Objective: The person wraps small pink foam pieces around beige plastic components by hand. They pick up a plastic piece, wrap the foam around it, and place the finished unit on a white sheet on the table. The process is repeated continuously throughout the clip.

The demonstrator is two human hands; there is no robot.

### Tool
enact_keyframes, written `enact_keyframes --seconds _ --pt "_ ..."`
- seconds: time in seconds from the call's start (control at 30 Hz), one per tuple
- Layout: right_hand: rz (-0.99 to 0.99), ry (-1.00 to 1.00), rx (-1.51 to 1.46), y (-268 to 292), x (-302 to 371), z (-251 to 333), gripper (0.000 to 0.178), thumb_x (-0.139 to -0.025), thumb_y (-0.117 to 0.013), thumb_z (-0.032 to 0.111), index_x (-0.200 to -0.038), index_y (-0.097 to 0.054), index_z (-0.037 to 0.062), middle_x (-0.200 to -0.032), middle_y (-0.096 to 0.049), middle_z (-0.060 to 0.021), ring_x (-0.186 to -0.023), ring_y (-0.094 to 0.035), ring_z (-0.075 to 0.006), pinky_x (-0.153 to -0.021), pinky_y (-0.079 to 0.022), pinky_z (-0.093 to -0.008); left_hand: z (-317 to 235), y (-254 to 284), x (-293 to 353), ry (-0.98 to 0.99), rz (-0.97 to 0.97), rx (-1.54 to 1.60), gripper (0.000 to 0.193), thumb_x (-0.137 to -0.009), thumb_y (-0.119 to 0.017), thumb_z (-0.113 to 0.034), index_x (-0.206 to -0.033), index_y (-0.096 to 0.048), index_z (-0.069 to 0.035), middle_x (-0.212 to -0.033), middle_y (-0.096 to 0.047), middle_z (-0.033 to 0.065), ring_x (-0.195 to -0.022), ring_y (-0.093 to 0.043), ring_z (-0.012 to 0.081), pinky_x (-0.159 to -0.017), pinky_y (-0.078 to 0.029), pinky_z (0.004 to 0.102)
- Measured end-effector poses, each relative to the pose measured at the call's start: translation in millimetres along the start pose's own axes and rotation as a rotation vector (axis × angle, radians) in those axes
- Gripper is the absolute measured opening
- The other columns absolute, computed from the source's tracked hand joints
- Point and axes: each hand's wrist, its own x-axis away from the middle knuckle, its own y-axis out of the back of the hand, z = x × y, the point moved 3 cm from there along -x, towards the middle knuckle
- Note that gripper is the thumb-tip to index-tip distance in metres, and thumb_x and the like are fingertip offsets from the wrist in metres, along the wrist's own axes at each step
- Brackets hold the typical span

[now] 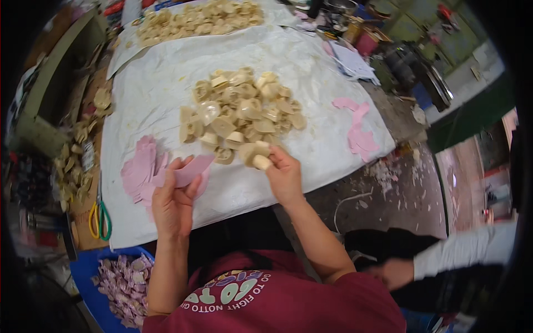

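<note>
My left hand (173, 205) is closed on a curved pink strip (191, 171), thin and flat like paper or fabric. A stack of similar pink pieces (136, 173) lies under and beside it on the table's left side. Between the fingers of my right hand (287, 178) is a beige moulded cup-shaped piece (252, 154), tilted, a little apart from the pink strip. Just beyond both hands spreads a heap of similar beige cup-shaped pieces (244, 108), some looking glossy or translucent.
White sheeting (150, 89) covers the table. More beige pieces (200, 19) lie at its far end, loose pink strips (361, 133) at right. Scissors (100, 219) rest at the left edge. Below is a blue basin (83, 272) of wrapped bits. Another person's hand (397, 273) shows lower right.
</note>
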Motion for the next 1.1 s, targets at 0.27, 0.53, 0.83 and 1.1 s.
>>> enact_keyframes --seconds 0.27,0.53,0.83,1.1 --pt "0.352 0.232 0.144 -72 31 68 0.037 -0.080 -0.067 -0.004 -0.116 -0.057 -0.0002 -0.111 -0.064 -0.0132 -0.100 -0.063 -0.0229 -0.086 -0.051 -0.0324 -9 -13 22 0.040 0.019 -0.003 0.038 -0.098 -0.053 -0.026 -0.123 -0.053 0.002 -0.125 -0.057 0.0199 -0.116 -0.057 0.0296 -0.097 -0.051 0.0398" --pt "0.375 0.716 0.427 -102 43 74 0.034 -0.068 -0.073 -0.003 -0.101 -0.062 0.0000 -0.106 -0.064 -0.0139 -0.097 -0.062 -0.0325 -0.082 -0.052 -0.0380 -26 -24 53 0.001 0.121 0.001 0.047 -0.100 -0.050 -0.031 -0.132 -0.048 0.003 -0.126 -0.059 0.0195 -0.118 -0.057 0.0254 -0.099 -0.047 0.0381" --pt "0.368 0.747 0.463 -106 43 80 0.033 -0.068 -0.073 -0.003 -0.100 -0.063 0.0002 -0.104 -0.065 -0.0126 -0.096 -0.063 -0.0324 -0.081 -0.052 -0.0385 -30 -25 54 -0.003 0.148 0.015 0.047 -0.100 -0.048 -0.030 -0.133 -0.046 0.003 -0.126 -0.058 0.0232 -0.119 -0.056 0.0287 -0.101 -0.045 0.0404" --pt "0.373 0.832 0.561 -108 36 86 0.033 -0.067 -0.074 -0.001 -0.097 -0.062 0.0016 -0.099 -0.065 -0.0110 -0.091 -0.061 -0.0306 -0.079 -0.051 -0.0393 -34 -30 56 -0.017 0.166 0.049 0.046 -0.099 -0.051 -0.025 -0.131 -0.047 0.007 -0.126 -0.058 0.0230 -0.118 -0.057 0.0274 -0.101 -0.045 0.0387"
